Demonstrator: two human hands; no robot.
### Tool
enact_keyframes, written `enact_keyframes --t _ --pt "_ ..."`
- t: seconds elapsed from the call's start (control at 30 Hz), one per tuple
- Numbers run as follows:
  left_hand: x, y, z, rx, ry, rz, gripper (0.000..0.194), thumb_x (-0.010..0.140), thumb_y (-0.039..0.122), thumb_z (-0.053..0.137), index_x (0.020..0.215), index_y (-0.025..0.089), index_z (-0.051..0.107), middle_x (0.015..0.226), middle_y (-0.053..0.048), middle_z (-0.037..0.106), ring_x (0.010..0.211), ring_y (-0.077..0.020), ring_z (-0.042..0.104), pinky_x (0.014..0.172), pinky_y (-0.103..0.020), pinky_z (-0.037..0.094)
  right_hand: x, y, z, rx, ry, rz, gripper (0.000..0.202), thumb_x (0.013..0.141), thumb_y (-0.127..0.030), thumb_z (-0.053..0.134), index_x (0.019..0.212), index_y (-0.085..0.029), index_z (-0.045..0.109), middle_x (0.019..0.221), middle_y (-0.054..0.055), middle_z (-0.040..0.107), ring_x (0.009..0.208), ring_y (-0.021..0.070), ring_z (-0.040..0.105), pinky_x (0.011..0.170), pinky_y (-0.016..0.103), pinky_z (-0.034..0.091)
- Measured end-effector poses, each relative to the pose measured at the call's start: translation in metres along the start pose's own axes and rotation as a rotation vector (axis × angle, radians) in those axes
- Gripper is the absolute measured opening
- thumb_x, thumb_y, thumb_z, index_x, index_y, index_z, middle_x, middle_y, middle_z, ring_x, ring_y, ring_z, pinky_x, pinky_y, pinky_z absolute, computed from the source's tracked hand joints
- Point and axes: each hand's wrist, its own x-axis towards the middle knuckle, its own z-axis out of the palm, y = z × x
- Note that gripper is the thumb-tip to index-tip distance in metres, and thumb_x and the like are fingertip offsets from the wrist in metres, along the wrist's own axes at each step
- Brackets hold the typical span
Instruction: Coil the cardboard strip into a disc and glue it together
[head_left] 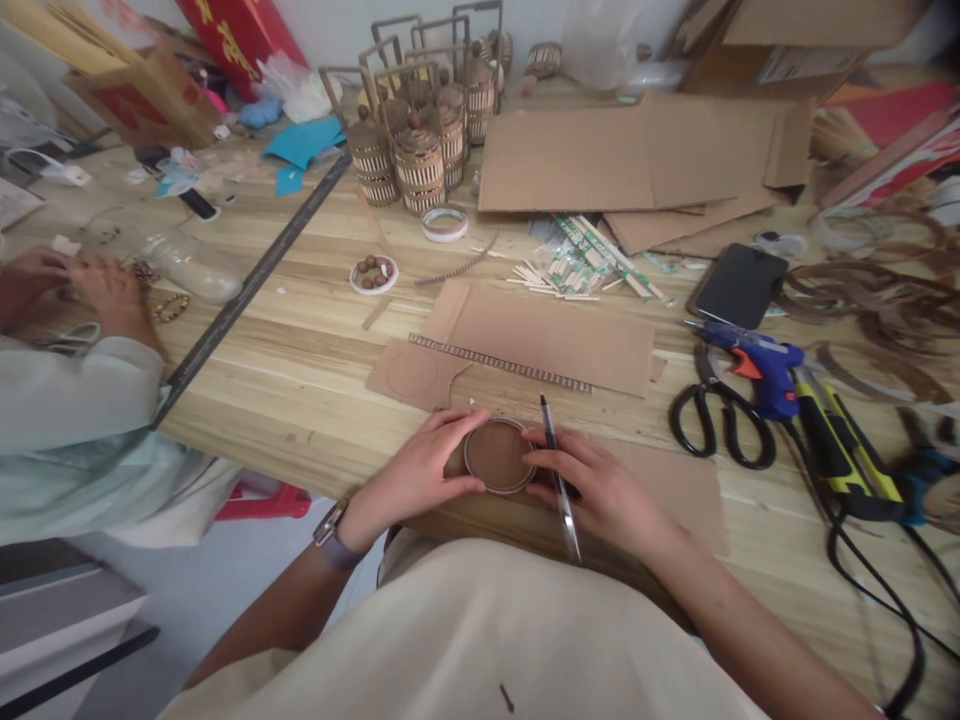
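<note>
Between my two hands is a thin round ring [501,490] with plain brown showing inside it, close to the table's front edge. My left hand [427,462] grips its left side between thumb and fingers. At the opposite side, the fingers of my right hand [600,485] press on the rim while also holding a black-tipped clear pen [557,470], its tip pointing away from me. Just beyond lies a small cardboard piece [390,385] with a circle drawn on it. A striped slatted strip [510,363] rests along a larger cardboard sheet [547,330].
To the right are black-handled scissors [724,420], a blue glue gun [765,370] and a yellow-black cutter [840,450]. Small bamboo lanterns [420,170] stand at the back beside stacked cardboard [570,160]. Another person's hands [105,290] work at the left, past a dark strip [255,280].
</note>
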Motion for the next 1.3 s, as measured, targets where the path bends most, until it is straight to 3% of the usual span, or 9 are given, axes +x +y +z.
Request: enact_keyframes --t 0.5,0.73,0.87,1.3 --pt "-0.002 0.003 -0.001 -0.021 0.005 -0.005 0.080 0.081 0.036 0.077 0.150 0.027 0.037 0.148 -0.013 0.050 0.138 -0.0315 0.042 0.114 -0.053 0.037 0.002 0.000 0.001 0.017 -0.009 0.032 0.024 0.092 -0.026 0.064 0.116 -0.024 0.059 0.130 0.013 0.066 0.117 0.0283 0.064 0.092 0.047 0.058" --pt "0.000 0.016 0.000 -0.029 0.087 -0.007 0.078 0.081 0.037 0.077 0.148 0.025 0.039 0.148 -0.012 0.051 0.141 -0.0320 0.035 0.116 -0.054 0.035 0.003 0.000 0.001 0.046 -0.010 0.047 0.023 0.091 -0.024 0.066 0.113 -0.025 0.061 0.128 0.012 0.067 0.116 0.0280 0.064 0.092 0.047 0.058" --pt "0.003 0.021 0.004 0.027 0.045 -0.046 0.082 0.079 0.035 0.080 0.148 0.024 0.038 0.144 -0.009 0.057 0.145 -0.0337 0.028 0.116 -0.056 0.033 0.003 0.001 0.000 0.044 -0.017 0.052 0.023 0.090 -0.022 0.066 0.113 -0.024 0.061 0.129 0.013 0.066 0.116 0.0288 0.064 0.091 0.048 0.058" --pt "0.004 0.014 0.004 0.075 0.020 -0.020 0.091 0.077 0.041 0.081 0.152 0.023 0.032 0.145 -0.008 0.056 0.143 -0.0330 0.032 0.116 -0.053 0.034 0.003 0.001 0.000 0.041 -0.026 0.045 0.023 0.091 -0.024 0.065 0.114 -0.024 0.059 0.129 0.013 0.066 0.115 0.0287 0.065 0.090 0.047 0.058"
